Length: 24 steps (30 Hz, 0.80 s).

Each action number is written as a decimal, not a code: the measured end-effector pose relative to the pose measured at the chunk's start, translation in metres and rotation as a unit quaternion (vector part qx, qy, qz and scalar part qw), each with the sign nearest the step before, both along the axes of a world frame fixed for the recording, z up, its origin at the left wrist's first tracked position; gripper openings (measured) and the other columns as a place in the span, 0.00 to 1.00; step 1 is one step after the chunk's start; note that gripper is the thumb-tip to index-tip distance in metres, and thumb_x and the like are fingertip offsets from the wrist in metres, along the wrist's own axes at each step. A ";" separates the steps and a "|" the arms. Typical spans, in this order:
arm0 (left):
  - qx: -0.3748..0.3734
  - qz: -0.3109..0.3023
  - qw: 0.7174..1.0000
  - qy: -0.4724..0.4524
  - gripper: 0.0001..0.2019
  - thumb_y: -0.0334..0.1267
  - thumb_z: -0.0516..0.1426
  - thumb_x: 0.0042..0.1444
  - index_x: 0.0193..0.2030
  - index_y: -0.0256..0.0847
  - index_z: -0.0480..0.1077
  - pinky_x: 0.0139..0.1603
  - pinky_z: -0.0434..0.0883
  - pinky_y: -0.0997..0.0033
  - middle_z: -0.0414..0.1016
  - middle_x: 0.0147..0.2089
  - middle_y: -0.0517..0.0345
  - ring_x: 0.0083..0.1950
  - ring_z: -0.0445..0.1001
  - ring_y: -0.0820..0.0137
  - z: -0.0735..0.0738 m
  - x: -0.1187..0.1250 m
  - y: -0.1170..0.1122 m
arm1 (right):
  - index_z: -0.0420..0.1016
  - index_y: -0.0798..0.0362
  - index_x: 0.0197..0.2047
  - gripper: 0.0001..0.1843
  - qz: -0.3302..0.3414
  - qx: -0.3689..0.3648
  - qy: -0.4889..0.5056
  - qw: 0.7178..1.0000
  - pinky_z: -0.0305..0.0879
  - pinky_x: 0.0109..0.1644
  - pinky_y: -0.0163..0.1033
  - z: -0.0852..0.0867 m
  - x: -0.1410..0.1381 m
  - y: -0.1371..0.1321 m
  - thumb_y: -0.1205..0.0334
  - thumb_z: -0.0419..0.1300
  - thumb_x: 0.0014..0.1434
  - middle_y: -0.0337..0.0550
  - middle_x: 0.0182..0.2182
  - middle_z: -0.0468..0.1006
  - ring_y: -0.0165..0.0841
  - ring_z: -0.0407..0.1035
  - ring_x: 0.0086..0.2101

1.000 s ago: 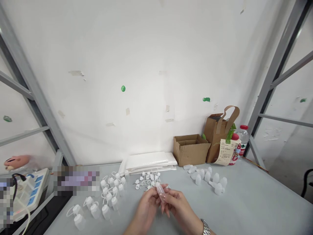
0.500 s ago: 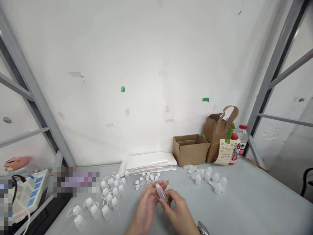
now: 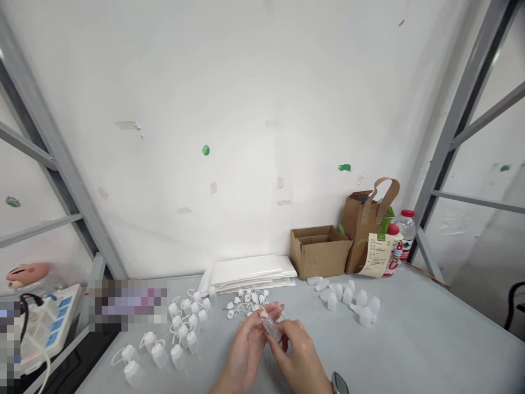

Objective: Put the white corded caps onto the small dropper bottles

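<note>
Grey table point(image 3: 426, 339), and toward its near edge the right hand point(image 3: 301, 353) pinches a small bottle point(image 3: 270, 328) low down; the left hand point(image 3: 246, 350) touches its top, grip hard to tell. Capped bottles point(image 3: 178, 357), left side, look done; loose caps point(image 3: 248, 296), bare bottles point(image 3: 347, 296) remain toward the back edge.

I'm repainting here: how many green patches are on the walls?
4: the far-left patch, the left-centre patch, the right-centre patch and the far-right patch. The green bit behind the box may be another, partly hidden.
</note>
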<state>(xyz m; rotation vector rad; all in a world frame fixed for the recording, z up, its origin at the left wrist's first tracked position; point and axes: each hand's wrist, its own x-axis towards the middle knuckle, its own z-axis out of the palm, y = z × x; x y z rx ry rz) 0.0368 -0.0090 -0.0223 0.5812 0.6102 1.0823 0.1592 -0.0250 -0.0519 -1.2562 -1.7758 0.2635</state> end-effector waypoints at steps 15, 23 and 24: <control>-0.016 0.003 1.000 0.000 0.17 0.38 0.51 0.54 0.49 0.36 0.71 0.64 0.51 0.60 0.76 0.50 0.46 0.61 0.63 0.60 0.002 0.005 -0.004 | 0.62 0.50 0.26 0.10 -0.040 0.145 -0.078 0.986 0.60 0.30 0.35 -0.001 0.001 0.002 0.66 0.51 0.60 0.38 0.21 0.69 0.32 0.64 0.24; -0.006 -0.004 1.000 -0.007 0.17 0.38 0.52 0.54 0.47 0.35 0.73 0.64 0.51 0.61 0.76 0.50 0.47 0.62 0.62 0.60 0.004 0.004 -0.007 | 0.64 0.52 0.30 0.10 -0.058 0.255 -0.170 0.950 0.57 0.34 0.37 0.005 0.000 0.001 0.73 0.48 0.59 0.37 0.20 0.66 0.31 0.62 0.23; -0.010 -0.010 1.000 -0.017 0.17 0.38 0.51 0.54 0.48 0.36 0.72 0.64 0.50 0.61 0.76 0.50 0.47 0.62 0.61 0.60 0.003 0.004 -0.007 | 0.63 0.52 0.29 0.10 -0.061 0.255 -0.169 0.950 0.57 0.33 0.37 0.005 0.000 0.001 0.73 0.49 0.59 0.37 0.20 0.66 0.31 0.61 0.23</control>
